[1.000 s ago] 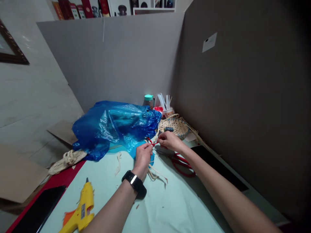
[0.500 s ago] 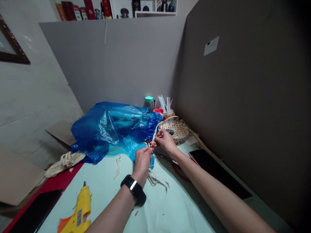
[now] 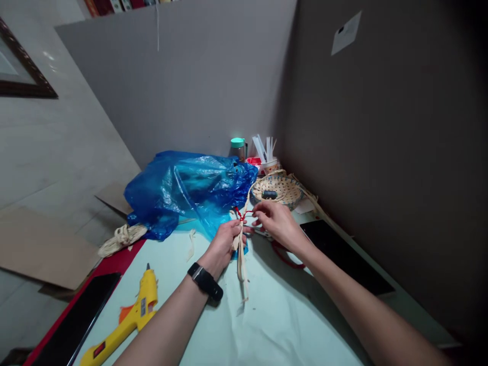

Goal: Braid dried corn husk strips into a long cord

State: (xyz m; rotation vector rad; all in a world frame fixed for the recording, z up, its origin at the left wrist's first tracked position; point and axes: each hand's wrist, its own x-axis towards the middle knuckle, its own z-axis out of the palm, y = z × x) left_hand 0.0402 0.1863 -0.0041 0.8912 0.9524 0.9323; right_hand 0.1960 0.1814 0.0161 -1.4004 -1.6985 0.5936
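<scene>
My left hand (image 3: 229, 236), with a black watch (image 3: 206, 282) on its wrist, is closed around a pale braided fibre strand (image 3: 241, 249). Loose ends of the strand hang below the fingers, and its braided part runs up toward the woven basket (image 3: 293, 193). A red cord (image 3: 241, 216) is looped around the strand just above my left thumb. One end of that cord stretches right to my right hand (image 3: 276, 221), whose fingertips pinch it. Red-handled scissors (image 3: 287, 258) lie partly hidden beneath my right forearm.
A blue plastic bag (image 3: 190, 188) lies behind the hands. Left are a yellow glue gun (image 3: 141, 300), a dark flat device (image 3: 82, 315) and a fibre bundle (image 3: 122, 240). Right is a black tablet-like slab (image 3: 343, 256). A thread spool (image 3: 269, 194) sits in the basket, near a green-lidded jar (image 3: 237, 147).
My right hand has moved right from the strand, drawing out an end of the red cord. My left hand has turned, so the loose strand ends now hang straight down. The view has tilted downward.
</scene>
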